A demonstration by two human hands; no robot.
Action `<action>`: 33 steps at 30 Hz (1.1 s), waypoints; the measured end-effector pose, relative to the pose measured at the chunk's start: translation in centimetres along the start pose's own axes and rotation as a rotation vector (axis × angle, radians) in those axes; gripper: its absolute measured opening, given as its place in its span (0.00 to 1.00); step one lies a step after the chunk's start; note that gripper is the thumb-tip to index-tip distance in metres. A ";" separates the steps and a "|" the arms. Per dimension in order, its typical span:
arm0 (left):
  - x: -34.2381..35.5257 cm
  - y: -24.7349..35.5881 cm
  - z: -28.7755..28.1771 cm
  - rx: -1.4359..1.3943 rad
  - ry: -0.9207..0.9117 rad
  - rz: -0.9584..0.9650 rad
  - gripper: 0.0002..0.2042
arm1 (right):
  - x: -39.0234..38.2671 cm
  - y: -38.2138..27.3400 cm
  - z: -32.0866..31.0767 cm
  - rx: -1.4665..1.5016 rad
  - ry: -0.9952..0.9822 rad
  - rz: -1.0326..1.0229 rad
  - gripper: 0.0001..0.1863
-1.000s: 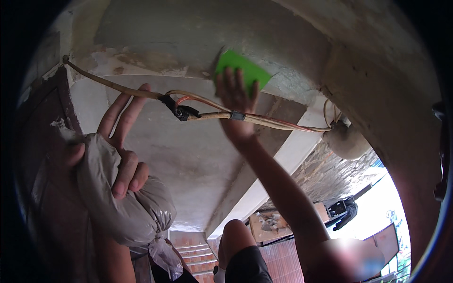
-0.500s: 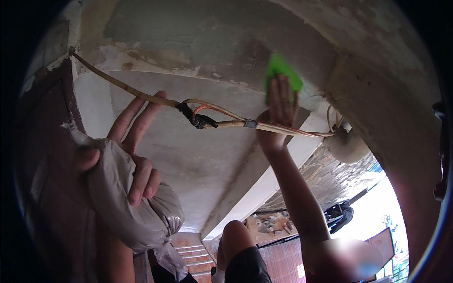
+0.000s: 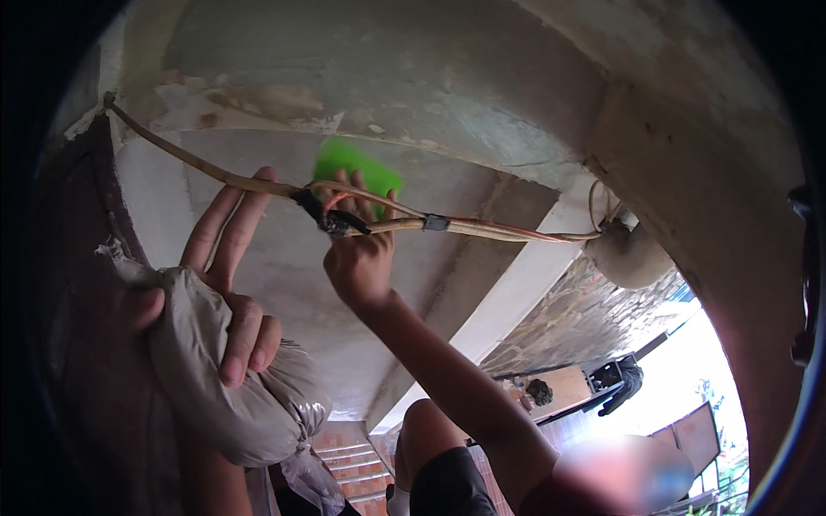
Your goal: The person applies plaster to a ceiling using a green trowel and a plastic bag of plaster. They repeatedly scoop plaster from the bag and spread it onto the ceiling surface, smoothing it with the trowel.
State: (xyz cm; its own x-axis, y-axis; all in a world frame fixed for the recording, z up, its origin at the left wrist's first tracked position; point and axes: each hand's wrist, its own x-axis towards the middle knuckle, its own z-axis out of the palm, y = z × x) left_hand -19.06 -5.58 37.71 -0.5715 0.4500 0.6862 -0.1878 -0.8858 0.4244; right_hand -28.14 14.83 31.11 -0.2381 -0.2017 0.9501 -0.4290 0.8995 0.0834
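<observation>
My left hand [image 3: 245,322] grips a bulging plastic bag [image 3: 202,370] full of grey material, its neck twisted at the lower right. Two fingers of that hand stretch up and touch a hanging cable [image 3: 176,156]. Black tape wraps a joint [image 3: 323,215] in the cable, and paler wires run on from it to the right. Behind the wires, my right hand [image 3: 361,258] holds a flat green spreader [image 3: 354,163], slightly blurred, with the fingers stretched against it. The cable partly hides these fingers.
A patchy plastered surface [image 3: 361,60] curves overhead. On the left stands a dark wooden door frame [image 3: 86,206]. A rounded grey object [image 3: 628,256] hangs by the cable's right end. Lower down are a knee [image 3: 426,430], a table [image 3: 564,391] with things on it and steps [image 3: 344,460].
My right hand has swept left and somewhat down with the green spreader, passing behind the wires. My left hand keeps the bag and stays against the cable; the view has shifted slightly.
</observation>
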 end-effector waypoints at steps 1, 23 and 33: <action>-0.1 0.2 0.1 0.006 -0.008 0.003 0.51 | -0.4 -0.6 -0.7 0.032 0.014 -0.011 0.28; -1.1 0.6 0.0 -0.042 0.007 -0.007 0.52 | 2.5 -1.9 3.7 -0.091 -0.016 -0.133 0.26; -1.4 1.4 0.1 0.032 -0.055 -0.067 0.51 | 6.3 2.2 -4.0 -0.334 0.011 -0.177 0.29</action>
State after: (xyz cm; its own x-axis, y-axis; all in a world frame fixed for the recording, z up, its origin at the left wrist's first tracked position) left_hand -18.43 -7.41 37.38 -0.5140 0.5142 0.6866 -0.1978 -0.8499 0.4884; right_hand -27.04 17.07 38.48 -0.1758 -0.3625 0.9152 -0.1548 0.9283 0.3380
